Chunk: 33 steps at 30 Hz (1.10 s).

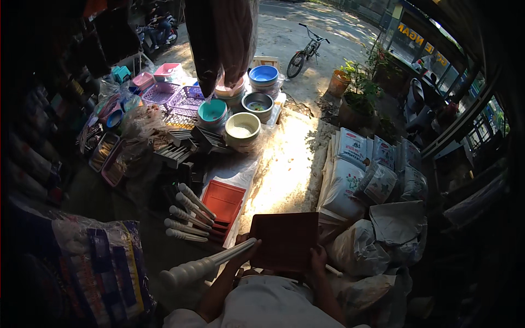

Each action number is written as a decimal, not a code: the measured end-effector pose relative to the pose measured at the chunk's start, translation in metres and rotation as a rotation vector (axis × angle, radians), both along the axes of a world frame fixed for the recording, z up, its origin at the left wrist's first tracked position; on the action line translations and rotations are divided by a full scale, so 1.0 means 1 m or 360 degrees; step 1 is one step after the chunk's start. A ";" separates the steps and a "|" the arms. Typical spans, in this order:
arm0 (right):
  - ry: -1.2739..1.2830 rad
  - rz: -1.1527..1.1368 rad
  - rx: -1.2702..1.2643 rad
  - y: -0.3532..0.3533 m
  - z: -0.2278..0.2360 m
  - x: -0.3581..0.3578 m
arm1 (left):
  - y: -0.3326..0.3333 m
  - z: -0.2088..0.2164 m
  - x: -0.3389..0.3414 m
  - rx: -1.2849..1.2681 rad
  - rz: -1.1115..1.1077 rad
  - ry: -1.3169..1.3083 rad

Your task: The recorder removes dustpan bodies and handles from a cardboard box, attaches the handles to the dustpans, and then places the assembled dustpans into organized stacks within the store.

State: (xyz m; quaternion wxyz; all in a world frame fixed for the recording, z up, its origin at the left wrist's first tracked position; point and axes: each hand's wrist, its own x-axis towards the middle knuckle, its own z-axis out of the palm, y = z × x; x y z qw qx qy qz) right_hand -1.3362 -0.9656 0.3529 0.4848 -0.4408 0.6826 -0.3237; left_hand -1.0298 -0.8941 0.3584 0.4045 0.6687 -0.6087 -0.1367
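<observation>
In front of my body I hold a dark red dustpan, its flat square face turned up toward me. My left hand is closed at its left edge, where pale ribbed handles stick out toward the lower left. My right hand grips the opposite edge, its thumb on the rim. A short white rod end shows beside that hand; what it belongs to is hidden. Just beyond my left hand lies a stack of red dustpans, with several pale ribbed handles pointing left.
Plastic basins and baskets, including a cream basket and a blue basin, stand ahead. Filled white sacks and plastic bags line the right. A wrapped bundle sits at near left. Farther off are potted plants and a bicycle.
</observation>
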 end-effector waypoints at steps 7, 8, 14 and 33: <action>-0.0105 0.0648 0.0036 -0.133 -0.034 0.053 | -0.019 -0.007 0.014 0.0673 0.0650 0.0467; -0.0158 0.0742 0.0028 -0.154 -0.038 0.060 | -0.023 -0.017 0.016 0.0729 0.0653 0.0663; -0.0141 0.1232 -0.0053 -0.263 -0.027 0.114 | -0.055 0.004 -0.012 0.0465 0.1247 0.0562; 0.0565 0.2486 0.0016 -0.330 -0.068 0.301 | -0.077 -0.072 -0.022 0.0090 0.2301 0.0812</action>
